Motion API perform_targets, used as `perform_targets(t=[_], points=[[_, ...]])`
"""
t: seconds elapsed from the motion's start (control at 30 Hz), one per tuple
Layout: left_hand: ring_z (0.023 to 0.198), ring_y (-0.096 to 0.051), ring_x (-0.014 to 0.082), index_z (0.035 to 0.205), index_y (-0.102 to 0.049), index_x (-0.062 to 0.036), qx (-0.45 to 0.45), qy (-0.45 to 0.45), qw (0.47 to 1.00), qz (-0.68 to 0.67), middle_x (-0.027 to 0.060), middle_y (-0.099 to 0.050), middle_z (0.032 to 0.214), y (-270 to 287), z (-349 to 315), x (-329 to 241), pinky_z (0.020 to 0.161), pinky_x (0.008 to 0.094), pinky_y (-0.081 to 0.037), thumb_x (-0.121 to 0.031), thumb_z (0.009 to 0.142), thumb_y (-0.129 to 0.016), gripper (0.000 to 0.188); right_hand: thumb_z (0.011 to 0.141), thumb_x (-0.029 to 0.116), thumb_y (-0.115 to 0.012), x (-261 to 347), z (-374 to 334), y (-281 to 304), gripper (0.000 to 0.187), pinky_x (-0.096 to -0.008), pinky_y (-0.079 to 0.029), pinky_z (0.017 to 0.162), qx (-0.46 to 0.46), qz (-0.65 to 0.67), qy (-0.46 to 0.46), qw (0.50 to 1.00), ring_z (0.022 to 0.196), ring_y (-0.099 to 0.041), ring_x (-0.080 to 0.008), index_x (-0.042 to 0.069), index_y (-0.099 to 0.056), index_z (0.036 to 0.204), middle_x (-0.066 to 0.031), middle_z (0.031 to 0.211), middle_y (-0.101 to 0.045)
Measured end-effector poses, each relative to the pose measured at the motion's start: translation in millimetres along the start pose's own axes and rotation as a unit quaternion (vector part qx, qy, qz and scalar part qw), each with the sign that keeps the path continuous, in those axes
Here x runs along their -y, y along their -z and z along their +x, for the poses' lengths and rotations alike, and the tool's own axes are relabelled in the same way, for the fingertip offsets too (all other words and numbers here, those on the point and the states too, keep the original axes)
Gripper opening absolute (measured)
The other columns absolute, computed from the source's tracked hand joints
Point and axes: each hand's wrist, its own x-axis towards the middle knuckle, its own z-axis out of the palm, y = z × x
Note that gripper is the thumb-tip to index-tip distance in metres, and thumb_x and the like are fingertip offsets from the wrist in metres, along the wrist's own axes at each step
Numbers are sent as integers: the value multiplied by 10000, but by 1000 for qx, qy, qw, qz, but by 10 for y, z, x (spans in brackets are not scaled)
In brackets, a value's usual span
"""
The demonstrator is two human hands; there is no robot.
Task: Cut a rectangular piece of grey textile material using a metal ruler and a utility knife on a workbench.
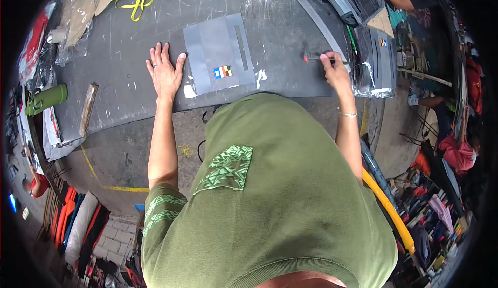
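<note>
Pinching a thin red-tipped tool in our right hand, we spread our empty left hand beside the grey panel, which lies between both, nearer the left, long axis pointing away.

Left hand is flat, fingers splayed, upper left of centre; right hand is kinda pinched, upper right. Both forearms point up the frame.

The table has a dark, scuffed top. The concrete floor carries yellow lines; grey paving bricks lie at lower left, near fabric rolls.
</note>
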Motion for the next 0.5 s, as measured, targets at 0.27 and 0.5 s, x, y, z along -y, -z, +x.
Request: perform_targets(t=[0.27, 0.5], points=[[1558, -238, 345, 1522, -453, -105, -6, 10, 1000, -13, 142, -360, 1636, 9, 21, -26, 1264, 572, -126, -637, 970, -566, 775, 903, 108, -723, -38, -428, -193, 395, -508, -507, 894, -86, -85, 91, 988, 1027, -658, -440, 83, -484, 1216, -218, 1003, -656], [1564, -234, 326, 1533, -446, -110, -4, 12, 1000, -8, 137, -350, 1644, 13, 24, -52, 1264, 562, -124, -624, 975, -575, 770, 876, -3, -612, -470, -115, 96, 619, -330, -495, 801, -30, 128, 64, 989, 878, -579, -170, 38, -394, 1453, -82, 1038, -602]])
